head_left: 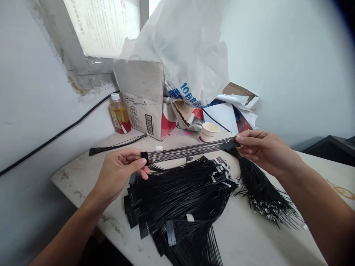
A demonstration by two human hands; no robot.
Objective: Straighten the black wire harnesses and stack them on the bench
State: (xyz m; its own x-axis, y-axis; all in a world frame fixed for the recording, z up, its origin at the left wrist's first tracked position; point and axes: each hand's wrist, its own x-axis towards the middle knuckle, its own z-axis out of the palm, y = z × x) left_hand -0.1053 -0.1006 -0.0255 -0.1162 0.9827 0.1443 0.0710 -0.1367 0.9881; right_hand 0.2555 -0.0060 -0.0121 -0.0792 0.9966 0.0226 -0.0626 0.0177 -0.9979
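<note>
A black multi-wire cable harness (188, 151) is stretched between my two hands above the table. My left hand (122, 168) pinches the black connector (145, 158) at its left end. At the other end my right hand (263, 149) grips the wires between thumb and fingers; the tip there is mostly hidden. Below lies a large pile of similar black harnesses (177, 192), with wide black connectors on the left and small white ones at the upper right. A tied bundle of loose black wires (257, 184) with bare-looking tips rests under my right hand.
Along the back stand a bottle (120, 113), a cardboard box (144, 99), a white plastic bag (191, 51) and a paper cup (209, 131). One more harness (118, 145) lies at the table's back left. Yellow rubber bands (341, 190) are at the right. A black cable (61, 132) runs along the wall.
</note>
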